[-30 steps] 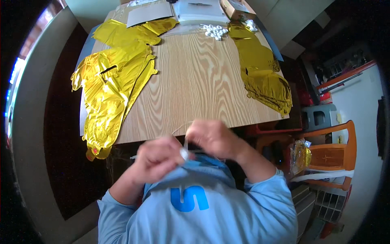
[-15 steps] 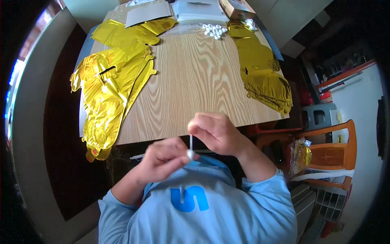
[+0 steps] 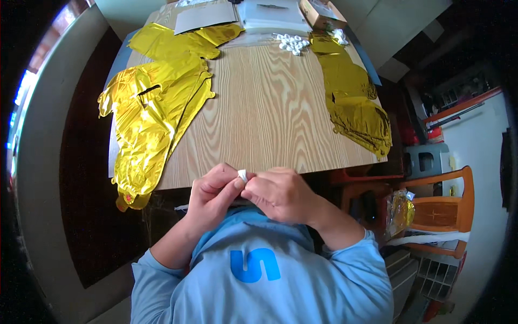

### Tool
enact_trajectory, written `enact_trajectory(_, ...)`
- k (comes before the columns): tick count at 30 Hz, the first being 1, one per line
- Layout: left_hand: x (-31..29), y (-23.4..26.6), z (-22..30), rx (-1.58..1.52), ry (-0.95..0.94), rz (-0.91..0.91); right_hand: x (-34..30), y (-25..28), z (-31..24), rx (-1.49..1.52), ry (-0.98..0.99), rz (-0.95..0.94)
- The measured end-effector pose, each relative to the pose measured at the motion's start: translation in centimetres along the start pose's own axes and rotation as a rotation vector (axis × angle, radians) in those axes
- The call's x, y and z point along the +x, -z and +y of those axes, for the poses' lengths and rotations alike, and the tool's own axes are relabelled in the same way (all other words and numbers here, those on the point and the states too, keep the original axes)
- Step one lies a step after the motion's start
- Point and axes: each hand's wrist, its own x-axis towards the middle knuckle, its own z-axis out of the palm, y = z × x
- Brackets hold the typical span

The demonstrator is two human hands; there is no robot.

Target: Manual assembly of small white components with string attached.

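Note:
Close to my body, just off the table's near edge, both hands meet at a small white ribbon roll. My left hand pinches it between thumb and forefinger. With fingers curled in, my right hand is pressed against its other side; whatever the right fingertips grip there is mostly hidden. Similar white ribbon rolls lie in a loose pile at the far side of the table.
Flat gold foil balloons spread over the table's left side, hanging off the near edge. More gold foil balloons lie at the right. Clear plastic bags, a grey board and a cardboard box stand far back. A wooden chair is at right.
My hands have come together and risen slightly toward the table edge. The white strip stretched between them before no longer shows, and the roll sits between my fingertips.

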Motion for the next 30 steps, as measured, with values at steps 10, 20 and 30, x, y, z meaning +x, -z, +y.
enact_trajectory(10, -0.8, -0.5, -0.9, -0.056, 0.038, -0.160, 0.0, 1.0, 1.6, 0.331, -0.287, -0.036)
enact_trajectory(20, -0.8, 0.0, -1.6, -0.686, 0.297, -0.099, -3.6, 2.0, 0.5, 0.077, -0.023, -0.275)
enact_trajectory(30, -0.5, -0.6, -1.2, -0.770, 0.267, -0.135, -0.9, 1.0, 0.8, 0.208, -0.174, 0.069)
